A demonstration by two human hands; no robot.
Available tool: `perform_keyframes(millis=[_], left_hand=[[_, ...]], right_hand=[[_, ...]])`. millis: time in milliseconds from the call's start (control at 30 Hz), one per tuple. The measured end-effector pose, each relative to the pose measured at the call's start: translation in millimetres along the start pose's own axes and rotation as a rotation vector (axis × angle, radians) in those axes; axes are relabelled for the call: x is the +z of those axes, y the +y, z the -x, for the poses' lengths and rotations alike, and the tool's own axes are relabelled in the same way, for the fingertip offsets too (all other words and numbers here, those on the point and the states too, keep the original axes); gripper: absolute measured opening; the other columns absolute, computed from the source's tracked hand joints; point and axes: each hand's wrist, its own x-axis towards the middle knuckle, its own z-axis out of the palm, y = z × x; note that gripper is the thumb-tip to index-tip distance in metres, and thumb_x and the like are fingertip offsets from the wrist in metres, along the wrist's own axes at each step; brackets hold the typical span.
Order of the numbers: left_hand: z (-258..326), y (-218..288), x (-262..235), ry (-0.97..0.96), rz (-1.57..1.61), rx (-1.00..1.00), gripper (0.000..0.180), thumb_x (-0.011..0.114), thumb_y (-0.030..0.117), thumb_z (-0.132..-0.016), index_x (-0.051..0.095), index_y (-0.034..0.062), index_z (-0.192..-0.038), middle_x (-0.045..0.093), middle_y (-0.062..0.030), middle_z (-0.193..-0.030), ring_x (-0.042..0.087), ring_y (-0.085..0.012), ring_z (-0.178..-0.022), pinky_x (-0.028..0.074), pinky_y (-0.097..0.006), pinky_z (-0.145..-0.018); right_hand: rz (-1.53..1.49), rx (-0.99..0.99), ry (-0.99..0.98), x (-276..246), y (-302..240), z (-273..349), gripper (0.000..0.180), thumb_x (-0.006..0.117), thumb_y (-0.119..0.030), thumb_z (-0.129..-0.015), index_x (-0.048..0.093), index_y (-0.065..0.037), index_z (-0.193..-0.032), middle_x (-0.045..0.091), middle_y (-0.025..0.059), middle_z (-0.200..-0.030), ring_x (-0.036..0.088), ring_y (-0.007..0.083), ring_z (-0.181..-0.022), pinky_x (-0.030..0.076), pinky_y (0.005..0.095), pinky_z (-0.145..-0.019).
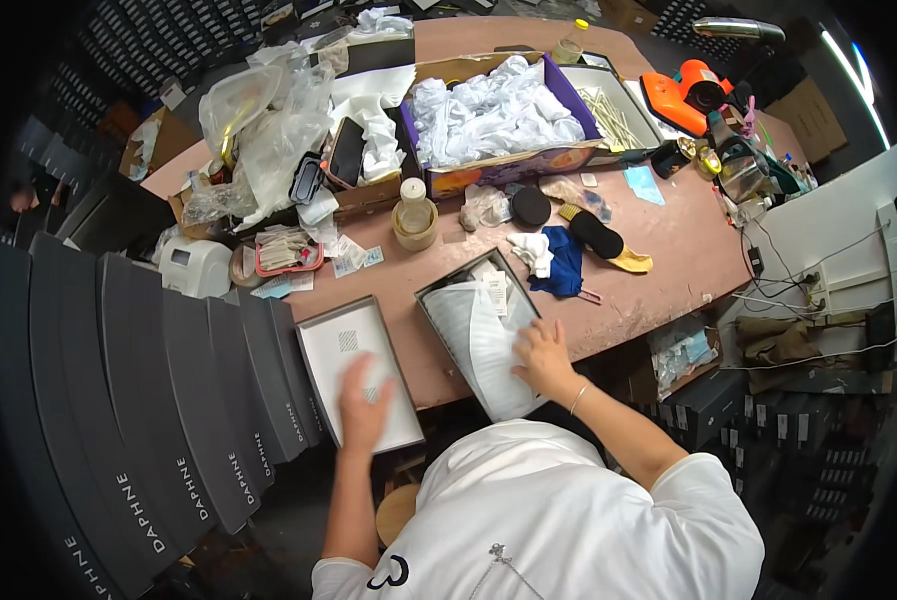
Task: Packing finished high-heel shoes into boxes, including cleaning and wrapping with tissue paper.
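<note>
An open grey shoe box (438,290) lined with white tissue paper (478,340) lies at the near edge of the pinkish work table (668,260). My right hand (543,357) rests flat on the tissue paper inside it, fingers spread. To the left lies the box lid (328,345), white inside with a small printed square. My left hand (364,408) presses on the lid's near part, fingers apart. Neither hand grips anything.
A row of dark shoe boxes (168,400) stands at my left. Behind the box lie a blue cloth (566,262), a black insole (595,234), a tape roll with a bottle (414,220), and a big carton of white tissue (498,110). Plastic bags (268,130) are piled at the back left.
</note>
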Motion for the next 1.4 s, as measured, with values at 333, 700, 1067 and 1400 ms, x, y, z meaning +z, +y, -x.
perform_keyframes(millis=[333, 700, 1067, 1400], left_hand=[[41.8, 75.5, 191.4, -0.793, 0.453, 0.468, 0.051, 0.059, 0.023, -0.09, 0.046, 0.0055, -0.136, 0.046, -0.0179, -0.135, 0.046, -0.0333, -0.122, 0.034, -0.04, -0.107], [44.8, 14.5, 96.8, -0.213, 0.518, -0.294, 0.05, 0.065, 0.007, -0.088, 0.047, -0.0038, -0.133, 0.053, -0.0184, -0.129, 0.049, -0.0296, -0.124, 0.04, -0.039, -0.103], [12.9, 29.3, 124.1, -0.173, 1.159, -0.767, 0.035, 0.055, 0.026, -0.098, 0.042, 0.0074, -0.124, 0.06, -0.0082, -0.106, 0.063, -0.0173, -0.082, 0.054, -0.037, -0.074], [2.1, 12.3, 51.1, -0.564, 1.837, -1.137, 0.06, 0.04, 0.019, -0.091, 0.027, -0.0112, -0.141, 0.04, -0.0286, -0.14, 0.062, -0.0385, -0.106, 0.056, -0.041, -0.09]], right_hand=[[-1.126, -0.605, -0.664, -54.4, -120.8, -50.9, 0.039, 0.059, -0.02, -0.09, 0.057, -0.001, -0.124, 0.061, 0.0198, -0.122, 0.057, 0.0356, -0.114, 0.043, 0.038, -0.099], [-0.191, 0.044, -0.121, 85.4, -10.8, -9.3, 0.027, 0.071, -0.018, -0.075, 0.061, -0.003, -0.096, 0.063, 0.0139, -0.095, 0.061, 0.0315, -0.097, 0.051, 0.0412, -0.078], [-0.667, -0.2, -0.031, -53.6, -52.1, -20.8, 0.038, 0.062, -0.034, -0.087, 0.066, -0.004, -0.11, 0.068, 0.0146, -0.105, 0.064, 0.0325, -0.096, 0.046, 0.0414, -0.087], [-1.106, 0.414, -0.326, 20.0, -10.5, -25.4, 0.031, 0.062, -0.025, -0.092, 0.063, -0.001, -0.111, 0.067, 0.013, -0.086, 0.063, 0.0166, -0.081, 0.051, 0.0281, -0.068]])
